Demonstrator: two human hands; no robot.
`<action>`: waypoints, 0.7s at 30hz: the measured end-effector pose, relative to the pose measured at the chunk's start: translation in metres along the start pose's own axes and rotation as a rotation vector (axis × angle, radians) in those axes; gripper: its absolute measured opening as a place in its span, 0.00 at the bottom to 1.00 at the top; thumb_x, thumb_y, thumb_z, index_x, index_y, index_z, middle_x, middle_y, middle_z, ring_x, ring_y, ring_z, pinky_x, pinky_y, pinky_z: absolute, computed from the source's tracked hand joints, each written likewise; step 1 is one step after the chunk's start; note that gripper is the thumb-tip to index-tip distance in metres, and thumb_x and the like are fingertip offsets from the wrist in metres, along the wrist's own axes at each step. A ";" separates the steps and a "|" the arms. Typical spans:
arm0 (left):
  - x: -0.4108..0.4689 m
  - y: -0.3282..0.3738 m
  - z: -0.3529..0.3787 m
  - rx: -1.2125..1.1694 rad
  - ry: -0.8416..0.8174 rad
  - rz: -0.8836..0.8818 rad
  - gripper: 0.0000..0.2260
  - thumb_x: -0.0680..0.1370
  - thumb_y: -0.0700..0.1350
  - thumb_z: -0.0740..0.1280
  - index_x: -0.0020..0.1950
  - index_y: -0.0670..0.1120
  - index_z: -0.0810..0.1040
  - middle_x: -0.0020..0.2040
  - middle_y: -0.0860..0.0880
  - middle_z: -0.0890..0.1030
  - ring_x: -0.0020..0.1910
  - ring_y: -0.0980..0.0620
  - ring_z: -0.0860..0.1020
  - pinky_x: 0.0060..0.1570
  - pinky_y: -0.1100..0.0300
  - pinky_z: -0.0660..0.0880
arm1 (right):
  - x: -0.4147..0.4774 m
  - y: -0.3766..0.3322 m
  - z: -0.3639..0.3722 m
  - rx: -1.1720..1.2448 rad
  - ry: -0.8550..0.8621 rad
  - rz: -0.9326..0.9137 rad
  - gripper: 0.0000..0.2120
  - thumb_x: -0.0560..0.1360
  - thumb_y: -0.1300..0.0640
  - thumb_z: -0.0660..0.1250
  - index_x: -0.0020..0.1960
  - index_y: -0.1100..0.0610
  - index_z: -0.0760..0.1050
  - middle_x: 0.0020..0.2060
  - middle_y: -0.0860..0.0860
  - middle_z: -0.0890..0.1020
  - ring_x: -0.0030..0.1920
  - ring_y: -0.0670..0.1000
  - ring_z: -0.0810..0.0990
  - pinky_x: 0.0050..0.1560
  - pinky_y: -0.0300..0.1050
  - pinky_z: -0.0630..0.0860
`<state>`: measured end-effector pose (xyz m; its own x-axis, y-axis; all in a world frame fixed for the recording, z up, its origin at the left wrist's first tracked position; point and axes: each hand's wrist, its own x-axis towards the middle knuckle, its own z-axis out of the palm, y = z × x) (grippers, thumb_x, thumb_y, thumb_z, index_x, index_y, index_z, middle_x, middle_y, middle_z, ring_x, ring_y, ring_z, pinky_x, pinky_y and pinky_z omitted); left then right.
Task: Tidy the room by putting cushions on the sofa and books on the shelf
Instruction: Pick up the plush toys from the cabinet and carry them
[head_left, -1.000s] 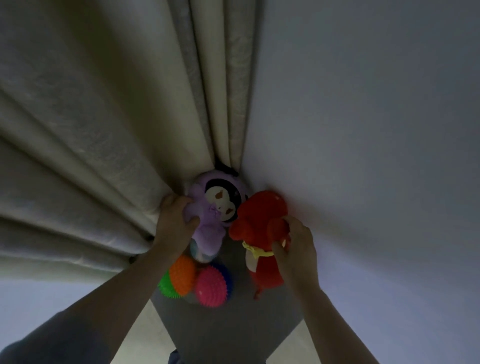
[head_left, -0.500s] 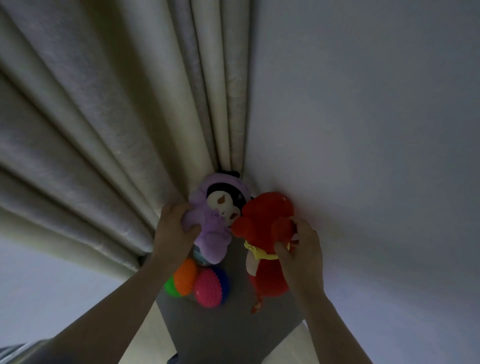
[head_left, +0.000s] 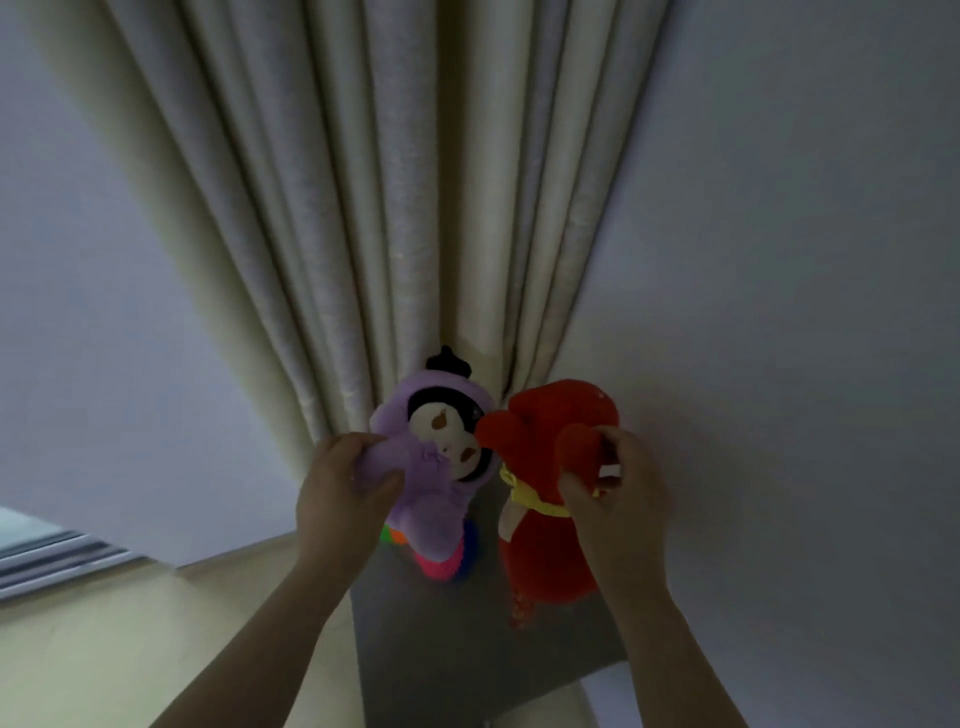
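A purple plush doll (head_left: 439, 457) with a black-and-white face stands on a grey shelf top (head_left: 467, 649), against the curtain. My left hand (head_left: 343, 493) grips its arm and side. Beside it on the right is a red plush toy (head_left: 545, 467) with a yellow band. My right hand (head_left: 618, 493) pinches the red toy's upper part. Spiky coloured balls (head_left: 441, 566) lie behind the purple doll's lower body, mostly hidden. No cushions or books are in view.
Cream pleated curtains (head_left: 389, 208) hang behind the toys. A pale wall (head_left: 779, 260) fills the right side. A beige floor (head_left: 104, 649) and a window rail (head_left: 52, 556) show at the lower left.
The view has tilted and shifted right, showing more wall and floor on the left. The purple doll now covers most of the spiky balls. Both hands keep their hold on the toys.
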<state>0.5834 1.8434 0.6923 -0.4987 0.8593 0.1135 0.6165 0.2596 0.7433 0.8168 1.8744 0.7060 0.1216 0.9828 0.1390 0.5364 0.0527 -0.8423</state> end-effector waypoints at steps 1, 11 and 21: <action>-0.005 -0.001 -0.006 0.001 0.015 -0.018 0.14 0.67 0.39 0.74 0.51 0.47 0.79 0.48 0.49 0.75 0.42 0.51 0.74 0.34 0.62 0.66 | -0.002 -0.004 0.000 0.011 -0.002 -0.003 0.21 0.69 0.58 0.73 0.59 0.48 0.72 0.51 0.45 0.77 0.50 0.49 0.77 0.48 0.55 0.79; -0.076 -0.083 -0.138 -0.004 0.265 -0.193 0.14 0.68 0.42 0.74 0.52 0.47 0.79 0.48 0.52 0.76 0.42 0.53 0.74 0.35 0.65 0.67 | -0.075 -0.095 0.075 0.120 -0.235 -0.209 0.19 0.66 0.49 0.72 0.57 0.46 0.75 0.50 0.45 0.78 0.53 0.49 0.78 0.54 0.54 0.77; -0.272 -0.210 -0.362 -0.026 0.619 -0.462 0.11 0.68 0.42 0.74 0.47 0.49 0.77 0.46 0.52 0.75 0.41 0.60 0.74 0.35 0.65 0.67 | -0.300 -0.218 0.193 0.152 -0.621 -0.464 0.16 0.70 0.47 0.73 0.55 0.45 0.73 0.50 0.42 0.78 0.51 0.46 0.77 0.53 0.48 0.78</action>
<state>0.3694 1.3958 0.7438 -0.9566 0.2610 0.1298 0.2517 0.5150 0.8194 0.5018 1.6018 0.7473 -0.5991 0.7711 0.2154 0.2925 0.4613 -0.8376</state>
